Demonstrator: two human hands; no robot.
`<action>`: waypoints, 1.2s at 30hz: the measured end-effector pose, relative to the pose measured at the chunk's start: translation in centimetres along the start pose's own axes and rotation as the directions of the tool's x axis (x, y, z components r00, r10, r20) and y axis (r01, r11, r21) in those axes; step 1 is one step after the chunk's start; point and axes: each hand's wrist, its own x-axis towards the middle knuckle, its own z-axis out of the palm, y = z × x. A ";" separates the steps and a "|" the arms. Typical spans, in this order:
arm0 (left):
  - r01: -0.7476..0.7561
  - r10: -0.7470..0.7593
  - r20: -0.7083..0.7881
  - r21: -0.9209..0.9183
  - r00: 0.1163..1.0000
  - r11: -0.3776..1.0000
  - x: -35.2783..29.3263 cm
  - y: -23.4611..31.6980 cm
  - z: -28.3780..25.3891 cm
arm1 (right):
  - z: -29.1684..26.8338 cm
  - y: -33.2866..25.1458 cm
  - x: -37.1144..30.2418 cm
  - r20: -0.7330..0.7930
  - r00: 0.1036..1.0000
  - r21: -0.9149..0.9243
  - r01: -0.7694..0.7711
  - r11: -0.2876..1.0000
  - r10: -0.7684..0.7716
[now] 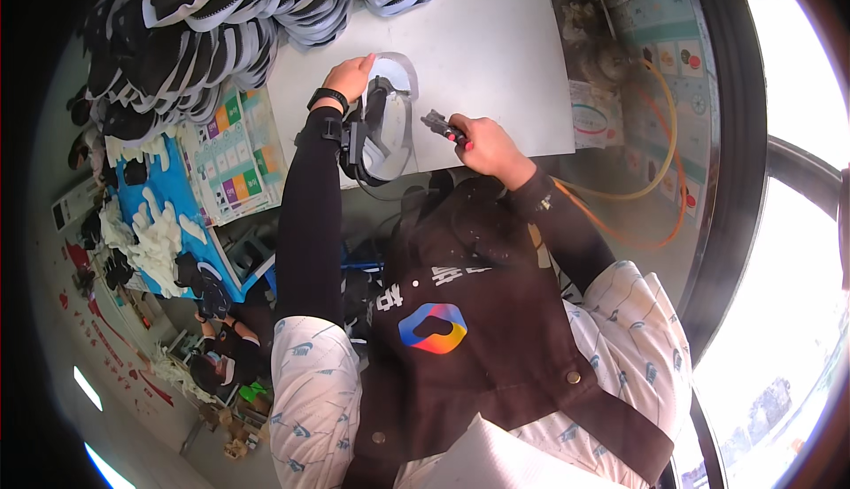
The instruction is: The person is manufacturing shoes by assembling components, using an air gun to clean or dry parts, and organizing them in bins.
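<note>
On the white tabletop (496, 55) lies a grey and black shoe upper (400, 139) with a pale lining and a rounded, translucent-looking edge at its far end. My left hand (350, 79) grips the upper's far left edge, thumb stretched along it; the fingertips are partly hidden. My right hand (489, 146) is wrapped round a small dark spray gun (440, 124), its head pointing left toward the upper and apart from it. A black device (352, 146) is strapped at my left forearm, beside the upper.
Stacks of black and grey shoe uppers (212, 46) line the far left. Yellow and orange hoses (666, 166) loop at the right, beside a dark window frame (735, 197). White gloves (159, 237) lie on a blue surface (173, 184) at left, with another person (226, 356) beyond.
</note>
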 end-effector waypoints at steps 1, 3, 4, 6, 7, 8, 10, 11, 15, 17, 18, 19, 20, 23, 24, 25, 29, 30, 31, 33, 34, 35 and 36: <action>0.000 0.000 -0.001 0.001 1.000 1.000 0.1 0.0 0.0 | -0.2 0.1 0.1 0.020 1.000 -0.017 -0.022 1.000 0.022; 0.017 -0.017 0.003 -0.017 1.000 1.000 0.4 -0.6 0.1 | 0.4 0.2 -0.3 0.067 0.997 -0.020 -0.021 1.000 0.022; 0.021 -0.021 -0.002 -0.018 1.000 1.000 0.5 -1.2 0.3 | 0.9 0.2 -0.5 0.142 0.990 -0.033 0.018 0.999 -0.013; -0.104 0.109 -0.070 0.071 0.992 0.992 0.7 -1.5 0.4 | 1.3 0.1 -0.9 0.262 0.964 -0.027 0.047 0.999 -0.038; -0.104 0.109 -0.070 0.071 0.992 0.992 0.8 -1.3 0.3 | 1.2 0.1 -1.0 0.261 0.964 -0.027 0.047 0.999 -0.039; -0.090 0.095 -0.047 0.095 0.994 0.991 0.8 -1.2 0.3 | 1.0 0.1 -1.0 0.249 0.968 0.032 0.023 0.999 -0.031; -0.078 0.082 -0.026 0.121 0.996 0.990 0.7 -0.9 -0.1 | 0.5 0.3 -0.9 0.184 0.983 0.127 -0.010 0.992 -0.013; -0.092 0.094 -0.012 0.121 0.996 0.988 0.5 -0.8 -0.3 | 0.1 0.5 -0.9 0.131 0.991 0.191 -0.030 0.981 0.005; 0.021 -0.054 0.188 0.175 0.981 0.984 -1.0 1.2 -2.4 | -3.2 0.0 -0.7 0.118 0.990 0.300 -0.105 0.948 0.073; -0.066 0.005 0.177 0.339 0.984 0.939 -2.1 1.0 -3.9 | -4.3 -0.8 -0.9 0.115 0.989 0.320 -0.126 0.939 0.093; -0.155 0.142 0.062 0.431 0.988 0.889 -2.7 -0.3 -5.0 | -4.6 -1.0 -1.2 0.095 0.993 0.342 -0.100 0.934 0.072; -0.230 0.288 -0.029 0.528 0.957 0.817 -4.0 -0.5 -5.6 | -5.0 -1.3 -1.4 0.091 0.994 0.344 -0.096 0.934 0.068; -0.199 0.321 -0.188 0.478 0.928 0.855 -6.0 -1.2 -6.4 | -5.6 -1.7 -1.6 0.100 0.991 0.357 -0.117 0.927 0.087; -0.133 0.295 -0.429 0.367 0.854 0.920 -13.8 2.6 -10.8 | -7.1 -1.2 -3.4 0.038 0.987 0.403 -0.158 0.901 0.156; -0.150 0.265 -0.511 0.255 0.818 0.955 -16.4 2.0 -11.5 | -7.4 -1.5 -3.7 0.039 0.981 0.511 -0.181 0.840 0.188; -0.178 0.228 -0.588 0.142 0.776 0.974 -18.2 1.4 -12.1 | -7.9 -1.5 -3.6 0.039 0.976 0.610 -0.194 0.768 0.216; -0.232 0.008 -0.629 -0.276 0.777 0.933 -20.8 -3.3 -13.0 | -7.9 -0.1 -3.5 -0.037 0.971 0.619 -0.164 0.768 0.237; -0.181 -0.085 -0.581 -0.383 0.809 0.906 -21.6 -2.7 -13.7 | -7.8 0.6 -3.5 -0.046 0.967 0.613 -0.172 0.771 0.252; -0.118 -0.178 -0.517 -0.488 0.837 0.865 -22.5 -2.1 -14.7 | -8.0 1.1 -3.5 -0.042 0.966 0.611 -0.177 0.772 0.255; -0.108 -0.210 -0.420 -0.617 0.883 0.780 -23.1 -0.7 -15.0 | -8.0 1.7 -3.4 -0.030 0.953 0.624 -0.217 0.751 0.301; -0.046 -0.225 -0.348 -0.625 0.910 0.779 -21.6 -2.1 -14.7 | -7.9 2.0 -3.4 -0.042 0.952 0.607 -0.217 0.764 0.304; 0.017 -0.239 -0.271 -0.629 0.932 0.777 -19.3 -3.5 -14.3 | -7.8 2.3 -3.3 -0.036 0.953 0.594 -0.221 0.774 0.299; 0.084 -0.241 -0.161 -0.643 0.957 0.761 -15.0 -1.4 -12.9 | -7.8 3.1 -3.6 -0.065 0.939 0.599 -0.234 0.766 0.338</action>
